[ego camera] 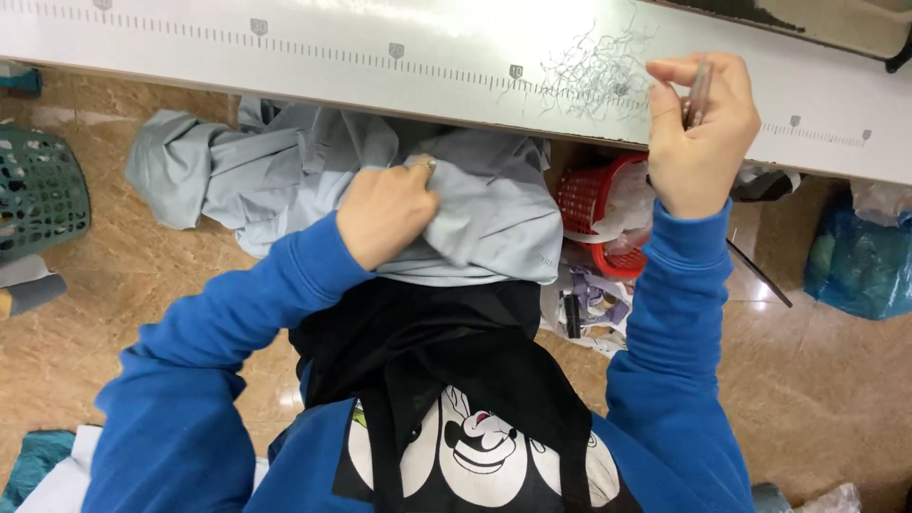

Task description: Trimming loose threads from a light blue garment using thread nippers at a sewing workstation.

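While the left hand [388,214] sits near frame centre, fingers closed and bunching a fold of the pale grey garment [313,176], the right hand [701,133] is up at 2 o'clock, closed around a thin metal tool [699,92]. Can't tell what kind of tool: only a short slim length shows above the fingers.

Garment: crumpled in the lap, spreading from centre toward 10 o'clock, its upper part tucked under the edge of the white table [380,47]. Left hand grips it at its right-hand portion; a ring shows on one finger.

Table: long white edge across the top of frame, with a printed ruler scale along it. Right hand rests over that edge. Loose pile of cut thread scraps [594,66] on the tabletop, just beside the right hand at its 9 o'clock.

Below the table edge:
- red plastic basket [594,204] at 3 o'clock of the left hand, between garment and right forearm, white stuff inside
- green basket [38,190] at far 9 o'clock, on the tan tiled floor [817,380]
- blue plastic bag [860,261] at far 3 o'clock
- small scraps and a dark object on the floor just under the red basket, too small to identify

Both sleeves blue; black cloth [427,332] drapes over the lap at 6 o'clock, touching the garment's lower edge.
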